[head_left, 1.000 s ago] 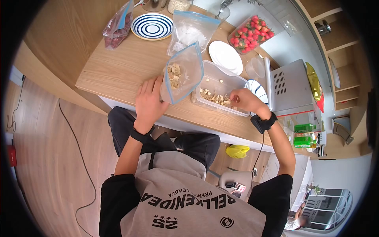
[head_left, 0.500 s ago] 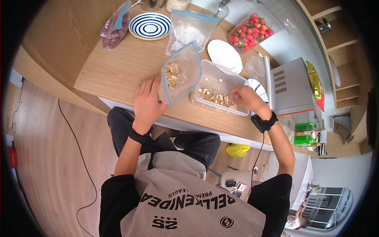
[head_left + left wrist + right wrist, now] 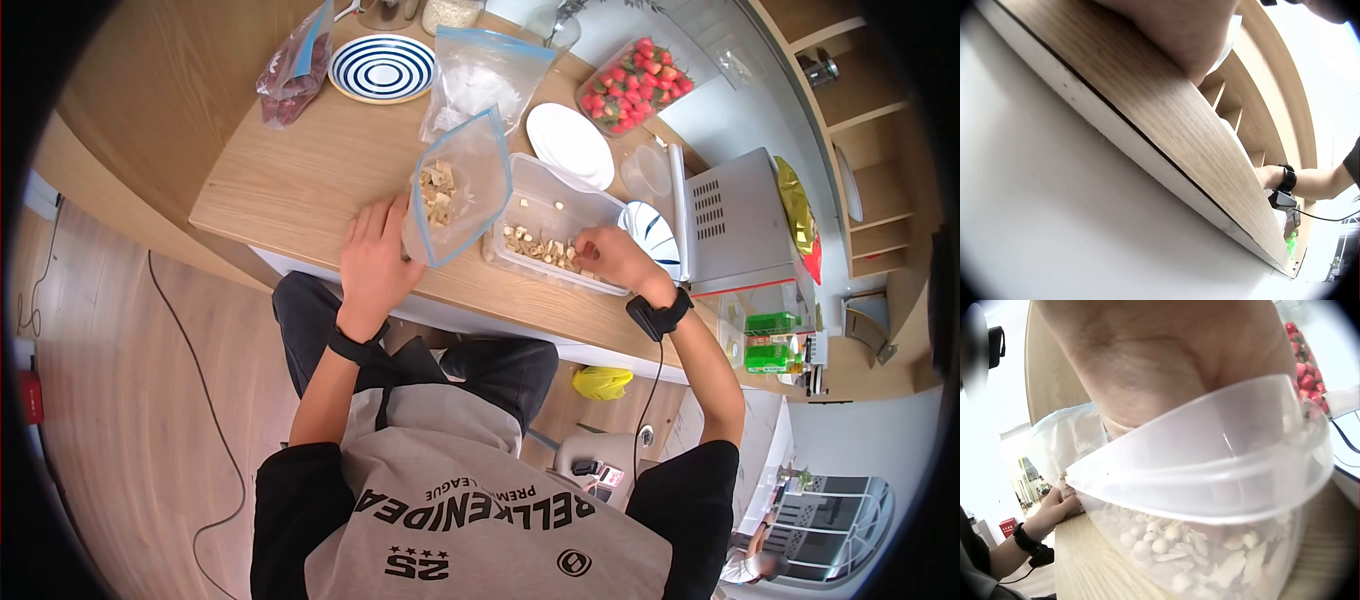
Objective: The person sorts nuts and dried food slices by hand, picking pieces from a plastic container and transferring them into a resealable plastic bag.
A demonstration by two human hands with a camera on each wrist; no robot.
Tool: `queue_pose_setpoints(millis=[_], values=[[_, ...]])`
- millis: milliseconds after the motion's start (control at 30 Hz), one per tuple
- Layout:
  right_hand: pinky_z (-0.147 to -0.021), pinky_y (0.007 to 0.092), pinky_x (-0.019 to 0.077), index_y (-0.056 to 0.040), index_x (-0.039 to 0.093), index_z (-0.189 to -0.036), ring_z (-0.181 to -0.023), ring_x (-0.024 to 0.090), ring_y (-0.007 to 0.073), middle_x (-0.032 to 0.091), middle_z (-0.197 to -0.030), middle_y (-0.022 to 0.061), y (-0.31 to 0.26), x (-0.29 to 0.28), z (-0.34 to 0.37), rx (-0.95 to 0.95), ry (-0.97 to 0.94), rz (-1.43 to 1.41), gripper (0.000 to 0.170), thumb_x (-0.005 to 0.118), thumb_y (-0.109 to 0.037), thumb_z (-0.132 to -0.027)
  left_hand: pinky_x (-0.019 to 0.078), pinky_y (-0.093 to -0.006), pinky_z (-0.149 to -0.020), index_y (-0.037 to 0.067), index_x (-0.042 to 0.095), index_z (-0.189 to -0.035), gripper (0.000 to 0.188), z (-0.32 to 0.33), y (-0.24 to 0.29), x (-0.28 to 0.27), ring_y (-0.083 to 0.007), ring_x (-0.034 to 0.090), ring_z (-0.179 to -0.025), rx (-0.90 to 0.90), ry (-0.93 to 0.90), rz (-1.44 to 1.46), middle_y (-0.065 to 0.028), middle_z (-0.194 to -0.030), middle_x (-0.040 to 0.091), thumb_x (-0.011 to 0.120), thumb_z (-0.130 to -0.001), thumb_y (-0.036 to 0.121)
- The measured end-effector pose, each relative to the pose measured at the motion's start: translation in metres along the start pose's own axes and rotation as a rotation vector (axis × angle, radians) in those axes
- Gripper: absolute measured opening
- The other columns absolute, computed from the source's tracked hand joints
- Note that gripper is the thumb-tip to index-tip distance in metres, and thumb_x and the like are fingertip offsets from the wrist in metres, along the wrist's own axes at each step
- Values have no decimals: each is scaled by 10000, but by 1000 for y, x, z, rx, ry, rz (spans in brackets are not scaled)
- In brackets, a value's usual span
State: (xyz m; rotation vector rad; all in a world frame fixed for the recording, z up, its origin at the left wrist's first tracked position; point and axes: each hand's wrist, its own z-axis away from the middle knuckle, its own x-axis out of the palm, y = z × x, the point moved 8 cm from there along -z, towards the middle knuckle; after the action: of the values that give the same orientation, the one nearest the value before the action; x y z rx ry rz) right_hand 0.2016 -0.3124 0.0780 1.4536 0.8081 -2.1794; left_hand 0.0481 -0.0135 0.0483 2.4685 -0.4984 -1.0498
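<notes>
My left hand [image 3: 375, 255] grips the lower side of an upright clear zip bag [image 3: 480, 190]. The bag's blue-edged mouth gapes, and tan dried slices [image 3: 437, 193] show inside. Beside it stands a clear plastic container [image 3: 525, 172] with pale round beads [image 3: 1163, 540] and thin dried flakes in the bottom. Bent fingers of my right hand [image 3: 615, 258] reach down over the container's right end, at the pieces. The right wrist view shows the palm above the rim; the fingertips are hidden, and I cannot tell whether they hold anything.
Behind the container lie a white plate [image 3: 570, 145] and a strawberry tub [image 3: 637, 85]. Another zip bag [image 3: 485, 85], a blue-ringed plate [image 3: 382, 68] and a bag of dark red pieces [image 3: 295, 75] stand farther back. A white appliance [image 3: 735, 220] is at the right.
My right hand has shifted slightly left over the pieces in the container, after a small lift to the right. The left hand and the bag have stayed nearly where they were.
</notes>
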Motion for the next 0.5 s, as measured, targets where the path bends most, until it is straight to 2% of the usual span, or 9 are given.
queue_pose_setpoints(millis=[33,267,333,367,433,467,500], values=[[-754,439,560,-15,727,-910,-824,720,369,741,-857,182,0,0,0,17,-14,-21,173,798,-152,-832,498,-436,-935,17,623,-1322,611,0,0,0,-341,631,-1085,-4,-5,-1,-138,-1159,669,792,-769,213],[-741,431,556,-13,720,-902,-820,724,356,741,-856,181,1,2,-2,12,-22,-62,166,798,-145,-839,498,-438,-932,14,623,-1327,620,0,-1,1,-335,630,-1086,-6,0,-5,-137,-1149,666,793,-764,210],[-684,354,543,-2,699,-926,-723,701,249,728,-800,139,0,2,-1,-14,-26,-61,181,815,-125,-862,497,-438,-936,14,623,-1326,621,1,-2,2,-336,630,-1090,-8,-3,-5,-139,-1155,666,793,-762,210],[-684,354,543,-2,699,-926,-723,701,249,728,-800,139,-1,1,1,-15,-27,-60,181,815,-125,-862,497,-438,-940,14,623,-1326,622,1,-2,2,-337,629,-1094,-12,-8,-6,-141,-1162,666,794,-761,209],[-703,396,549,0,706,-910,-753,713,302,734,-835,166,-1,-6,5,-5,21,-88,167,792,-135,-860,496,-438,-942,14,623,-1326,623,1,-2,1,-338,629,-1096,-8,5,-2,-142,-1168,666,794,-759,208],[-703,396,549,0,706,-910,-753,713,302,734,-835,166,2,-8,6,-4,19,-87,167,792,-135,-860,496,-438,-944,14,623,-1326,624,1,-1,0,-340,629,-1099,1,16,5,-144,-1175,666,794,-758,207],[-689,372,543,7,699,-916,-726,703,259,720,-806,147,4,-14,7,-4,51,-137,166,787,-128,-878,496,-438,-944,14,623,-1326,624,1,-1,-1,-340,629,-1099,0,16,6,-144,-1175,666,794,-758,207]])
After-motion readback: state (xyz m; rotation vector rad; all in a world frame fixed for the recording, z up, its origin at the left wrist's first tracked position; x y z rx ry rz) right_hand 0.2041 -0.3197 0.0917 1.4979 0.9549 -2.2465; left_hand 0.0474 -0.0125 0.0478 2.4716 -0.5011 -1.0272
